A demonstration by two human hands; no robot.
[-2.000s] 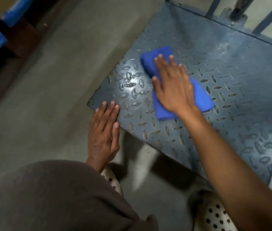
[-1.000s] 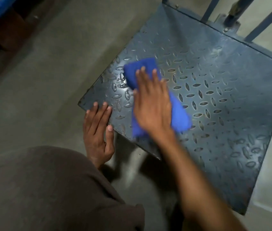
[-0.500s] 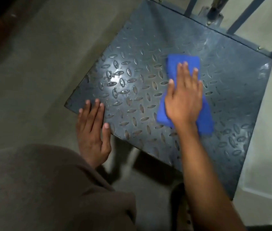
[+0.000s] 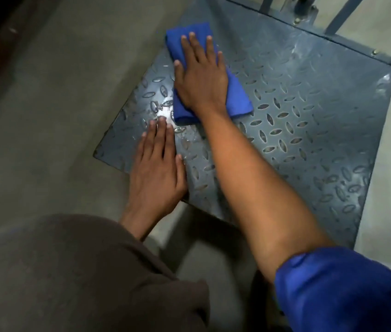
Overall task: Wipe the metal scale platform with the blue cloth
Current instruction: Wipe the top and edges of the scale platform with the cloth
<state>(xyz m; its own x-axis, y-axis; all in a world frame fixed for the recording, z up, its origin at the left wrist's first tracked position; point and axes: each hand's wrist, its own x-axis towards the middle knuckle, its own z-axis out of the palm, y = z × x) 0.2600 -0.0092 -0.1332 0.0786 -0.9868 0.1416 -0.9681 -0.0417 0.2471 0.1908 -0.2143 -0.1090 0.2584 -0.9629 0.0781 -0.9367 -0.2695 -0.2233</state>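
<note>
The metal scale platform (image 4: 309, 97) is a dark grey plate with a raised diamond tread, lying low on the floor. A folded blue cloth (image 4: 237, 99) lies on its left part, near the left edge. My right hand (image 4: 201, 75) presses flat on the cloth with straight fingers and covers its middle. My left hand (image 4: 157, 166) rests flat on the platform's near left corner, fingers straight, a short way below the cloth.
Grey concrete floor (image 4: 58, 104) surrounds the platform on the left and near side. Blue-grey metal posts (image 4: 338, 15) and a bolted bracket rise at the platform's far edge. My brown-clad knee (image 4: 70, 271) fills the lower left.
My right hand has slid the cloth from the platform's middle to its far left part. My left hand has shifted further onto the plate.
</note>
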